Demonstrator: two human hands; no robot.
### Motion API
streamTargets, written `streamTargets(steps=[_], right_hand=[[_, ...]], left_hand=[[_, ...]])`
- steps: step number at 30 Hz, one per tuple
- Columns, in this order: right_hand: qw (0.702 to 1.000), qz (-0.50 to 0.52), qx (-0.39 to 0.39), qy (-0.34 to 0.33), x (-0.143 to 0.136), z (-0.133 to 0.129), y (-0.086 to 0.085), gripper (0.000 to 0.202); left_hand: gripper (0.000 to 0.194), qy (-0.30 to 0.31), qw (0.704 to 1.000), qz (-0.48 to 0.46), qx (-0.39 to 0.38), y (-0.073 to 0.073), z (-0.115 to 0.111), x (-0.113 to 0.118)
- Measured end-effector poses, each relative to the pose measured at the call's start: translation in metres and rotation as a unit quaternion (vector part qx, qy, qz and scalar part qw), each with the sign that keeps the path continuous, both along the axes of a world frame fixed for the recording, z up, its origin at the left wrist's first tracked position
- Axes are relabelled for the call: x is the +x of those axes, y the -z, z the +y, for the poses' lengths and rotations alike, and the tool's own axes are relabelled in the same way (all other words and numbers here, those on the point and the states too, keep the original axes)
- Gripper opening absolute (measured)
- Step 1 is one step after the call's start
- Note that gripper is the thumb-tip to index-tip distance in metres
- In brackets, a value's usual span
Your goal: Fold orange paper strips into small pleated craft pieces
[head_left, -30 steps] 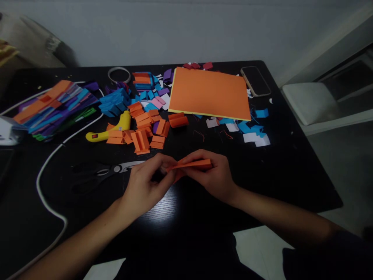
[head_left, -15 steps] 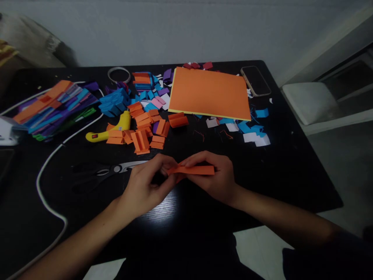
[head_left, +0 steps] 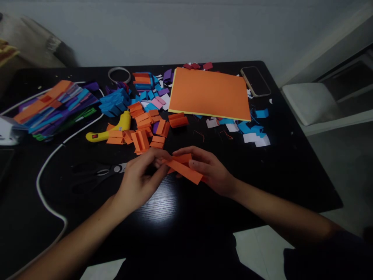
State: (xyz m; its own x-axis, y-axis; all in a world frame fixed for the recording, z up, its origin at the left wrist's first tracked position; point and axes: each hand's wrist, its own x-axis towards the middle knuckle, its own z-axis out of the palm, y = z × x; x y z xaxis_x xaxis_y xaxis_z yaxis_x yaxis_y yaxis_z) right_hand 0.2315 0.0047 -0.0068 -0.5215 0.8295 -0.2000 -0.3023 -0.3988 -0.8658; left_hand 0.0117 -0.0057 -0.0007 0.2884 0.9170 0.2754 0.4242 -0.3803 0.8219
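An orange paper strip (head_left: 186, 171), folded so that its layers stand apart, is held above the dark table between both hands. My left hand (head_left: 144, 175) pinches its left end between thumb and fingers. Around the strip's right side curl the fingers of my right hand (head_left: 214, 173), with the thumb against the paper; part of the strip is hidden there. Black-handled scissors (head_left: 113, 170) lie left of my left hand, their blade tips covered by it. Several folded orange paper pieces (head_left: 141, 140) are piled just beyond my left hand.
A yellow glue gun (head_left: 116, 128) lies among the orange pieces. Behind are an orange sheet stack (head_left: 210, 93), a phone (head_left: 255, 81), a tape ring (head_left: 119, 74) and blue folded pieces (head_left: 115, 102). Colored strips (head_left: 58, 105) and a white cable (head_left: 43, 186) occupy the left.
The orange strip has turned, its right end swinging down toward me and its layers spreading apart. My right hand has shifted left and opened its grip somewhat; my left hand moved slightly left.
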Motion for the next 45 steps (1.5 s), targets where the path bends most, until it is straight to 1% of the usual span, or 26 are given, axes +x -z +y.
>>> streamTargets(steps=[4,9,12,16,21,25,27,29,31,35,36,37,40,43,45], right_hand=[[1.000,-0.003,0.021,0.008,-0.001,-0.001,0.000,0.035],[1.000,-0.006,0.027,0.008,-0.001,-0.001,-0.001,0.033],[1.000,-0.002,0.015,0.002,-0.002,-0.001,-0.002,0.031],[0.999,0.027,-0.020,-0.010,-0.003,-0.003,-0.002,0.035],[0.999,0.045,-0.016,-0.007,-0.005,-0.006,-0.001,0.041],[1.000,0.009,0.008,0.005,-0.004,-0.004,-0.003,0.027],[1.000,0.005,-0.003,0.006,-0.003,-0.003,-0.003,0.028],[1.000,0.017,-0.024,0.009,-0.002,-0.002,-0.002,0.026],[0.999,0.032,-0.027,0.019,-0.001,-0.003,-0.001,0.025],[0.999,0.005,0.014,0.032,-0.003,-0.008,0.000,0.053],[0.999,-0.012,0.023,0.040,-0.005,-0.010,0.000,0.055],[0.998,-0.031,0.031,0.053,-0.007,-0.012,0.000,0.052],[0.990,-0.078,0.065,0.093,-0.012,-0.015,0.001,0.032],[0.981,-0.121,0.114,0.101,-0.012,-0.013,0.000,0.018],[0.973,-0.144,0.144,0.109,-0.010,-0.012,0.001,0.012]], left_hand=[[0.014,0.005,1.000,0.001,-0.001,-0.002,0.000,0.000],[0.017,0.015,1.000,0.022,0.012,-0.003,0.000,-0.001],[0.014,0.018,0.999,0.026,0.012,-0.001,0.000,-0.001],[0.013,0.006,0.999,0.036,0.014,0.001,-0.002,-0.001],[0.016,-0.003,0.999,0.031,0.019,-0.001,-0.005,0.000],[0.013,0.003,0.999,0.027,0.021,-0.002,-0.006,0.000],[0.012,0.000,0.999,0.028,0.018,-0.002,-0.005,-0.001],[0.010,-0.010,1.000,0.021,0.008,-0.002,-0.004,0.000],[0.008,-0.026,1.000,0.008,-0.010,-0.002,-0.004,0.001],[0.004,-0.053,0.998,-0.011,-0.034,-0.002,-0.005,0.005],[0.004,-0.056,0.998,-0.015,-0.037,-0.001,-0.005,0.006],[0.005,-0.056,0.997,-0.019,-0.042,-0.001,-0.006,0.007],[0.006,-0.035,0.997,-0.028,-0.065,0.000,-0.010,0.011],[0.009,-0.010,0.997,-0.025,-0.072,0.000,-0.012,0.013],[0.011,-0.009,0.998,-0.018,-0.063,-0.001,-0.013,0.013]])
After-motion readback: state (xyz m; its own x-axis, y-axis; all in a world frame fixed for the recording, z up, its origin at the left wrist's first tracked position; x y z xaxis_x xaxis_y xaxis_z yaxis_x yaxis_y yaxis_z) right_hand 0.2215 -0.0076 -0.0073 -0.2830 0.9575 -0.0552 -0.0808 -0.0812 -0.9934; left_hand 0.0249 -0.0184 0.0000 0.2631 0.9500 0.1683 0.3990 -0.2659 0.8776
